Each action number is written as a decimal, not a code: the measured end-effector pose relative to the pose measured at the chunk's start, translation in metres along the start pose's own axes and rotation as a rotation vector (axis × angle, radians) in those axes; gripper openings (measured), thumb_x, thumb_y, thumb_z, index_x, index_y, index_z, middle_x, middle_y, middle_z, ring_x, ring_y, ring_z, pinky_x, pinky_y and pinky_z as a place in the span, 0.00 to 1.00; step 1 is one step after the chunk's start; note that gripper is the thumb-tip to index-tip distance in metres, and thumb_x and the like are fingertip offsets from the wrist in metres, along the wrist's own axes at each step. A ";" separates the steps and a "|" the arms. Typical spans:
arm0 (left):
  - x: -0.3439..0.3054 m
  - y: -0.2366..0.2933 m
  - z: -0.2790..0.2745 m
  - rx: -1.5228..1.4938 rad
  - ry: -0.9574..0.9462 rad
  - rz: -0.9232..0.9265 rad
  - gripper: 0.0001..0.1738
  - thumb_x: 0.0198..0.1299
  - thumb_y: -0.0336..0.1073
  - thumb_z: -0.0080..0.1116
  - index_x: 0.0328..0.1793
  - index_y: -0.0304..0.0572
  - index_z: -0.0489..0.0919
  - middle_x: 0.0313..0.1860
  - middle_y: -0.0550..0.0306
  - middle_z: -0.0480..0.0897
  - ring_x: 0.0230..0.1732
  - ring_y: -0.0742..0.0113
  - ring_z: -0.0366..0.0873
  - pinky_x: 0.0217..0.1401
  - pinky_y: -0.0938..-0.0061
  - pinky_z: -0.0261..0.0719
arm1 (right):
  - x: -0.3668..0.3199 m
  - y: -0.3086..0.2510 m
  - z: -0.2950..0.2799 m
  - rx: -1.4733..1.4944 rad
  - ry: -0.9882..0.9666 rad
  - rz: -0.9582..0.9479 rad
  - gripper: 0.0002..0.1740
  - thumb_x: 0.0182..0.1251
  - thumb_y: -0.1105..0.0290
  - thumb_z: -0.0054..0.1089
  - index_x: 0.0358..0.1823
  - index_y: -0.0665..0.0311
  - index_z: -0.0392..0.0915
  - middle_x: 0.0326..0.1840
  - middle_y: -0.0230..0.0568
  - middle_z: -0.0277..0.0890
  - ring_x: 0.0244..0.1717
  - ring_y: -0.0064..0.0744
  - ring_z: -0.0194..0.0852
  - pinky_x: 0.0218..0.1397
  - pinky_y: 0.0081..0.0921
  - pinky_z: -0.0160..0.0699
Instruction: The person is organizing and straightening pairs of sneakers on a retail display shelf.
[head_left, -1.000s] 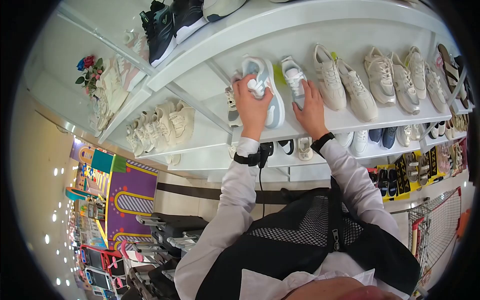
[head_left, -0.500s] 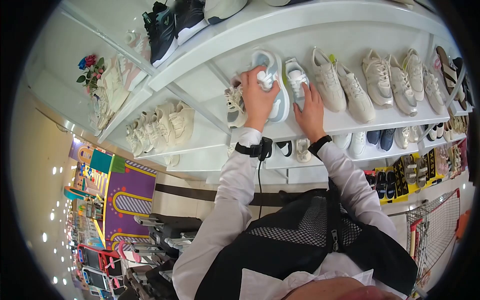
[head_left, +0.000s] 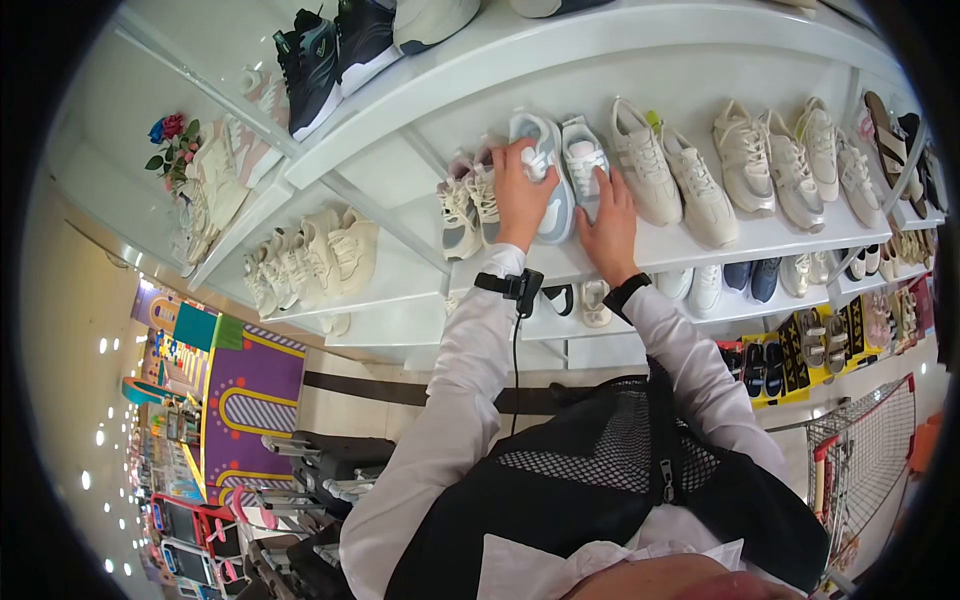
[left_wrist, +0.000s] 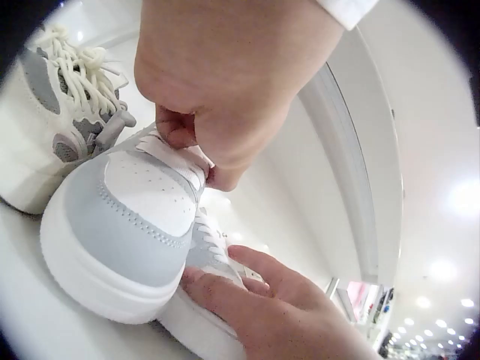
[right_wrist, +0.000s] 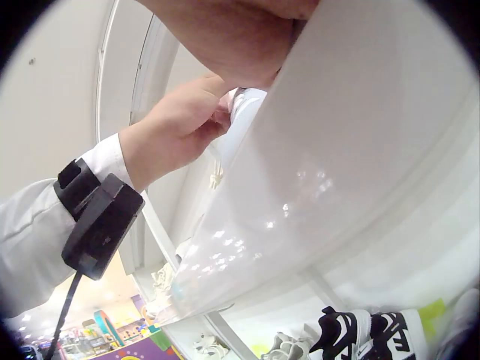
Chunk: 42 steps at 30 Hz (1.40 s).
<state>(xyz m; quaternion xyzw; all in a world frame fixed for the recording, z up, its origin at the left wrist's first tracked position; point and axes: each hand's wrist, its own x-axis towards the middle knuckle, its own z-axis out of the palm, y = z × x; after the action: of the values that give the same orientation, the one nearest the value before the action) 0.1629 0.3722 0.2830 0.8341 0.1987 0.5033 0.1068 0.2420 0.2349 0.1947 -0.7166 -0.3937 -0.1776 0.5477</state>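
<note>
Two blue-grey and white sneakers stand side by side on a white shelf. My left hand [head_left: 524, 197] grips the left sneaker [head_left: 556, 214] by its laces and upper, as the left wrist view also shows, with fingers curled at the tongue of that sneaker [left_wrist: 124, 217]. My right hand [head_left: 610, 228] rests with extended fingers along the side of the right sneaker [head_left: 584, 165]. In the left wrist view the right hand [left_wrist: 281, 307] touches that shoe's side. The right wrist view shows the left hand [right_wrist: 176, 127] beyond the shelf edge.
Beige sneakers [head_left: 646, 165] stand close on the right, and cream lace-up sneakers [head_left: 458, 215] on the left. The shelf [head_left: 660, 246] has a curved upper shelf [head_left: 640, 25] above it. A shopping cart [head_left: 868, 455] stands at the lower right.
The left sneaker has moved right, up against the other one, with my left hand on it. My right hand stays at the right sneaker. More of the cream pair on the left shows.
</note>
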 end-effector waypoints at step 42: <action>0.009 -0.003 0.005 0.044 -0.143 0.035 0.35 0.60 0.35 0.80 0.75 0.53 0.81 0.69 0.45 0.80 0.64 0.34 0.88 0.62 0.45 0.91 | -0.009 -0.001 -0.008 -0.030 -0.042 -0.068 0.44 0.72 0.72 0.76 0.89 0.58 0.70 0.90 0.64 0.63 0.86 0.71 0.64 0.89 0.62 0.64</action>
<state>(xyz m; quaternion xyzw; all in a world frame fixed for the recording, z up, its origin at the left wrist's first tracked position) 0.1706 0.3789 0.2869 0.8735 0.1871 0.4396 0.0936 0.2372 0.2244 0.1916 -0.7145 -0.4265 -0.1871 0.5221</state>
